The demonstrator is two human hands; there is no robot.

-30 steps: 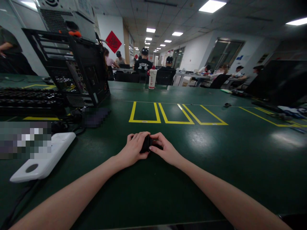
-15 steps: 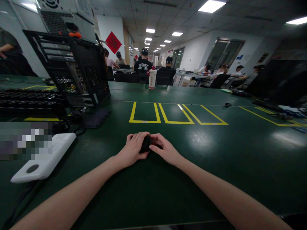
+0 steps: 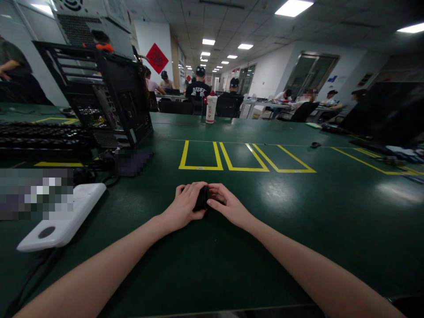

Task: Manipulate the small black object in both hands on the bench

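A small black box-like object is on the green table in the middle of the view, partly covered by fingers, so its exact kind does not show. From the left, my left hand wraps over it, thumb at the near side and fingers across the top. The curled fingers and thumb of my right hand grip its right edge. Both forearms reach in from the lower corners.
Left stand a black computer case and a white power strip with a cable. Yellow tape outlines mark the green table beyond my hands. A white cup stands farther back. Several people sit at other desks.
Both hands stay around the black object with almost no movement. The whole view has shifted very slightly.
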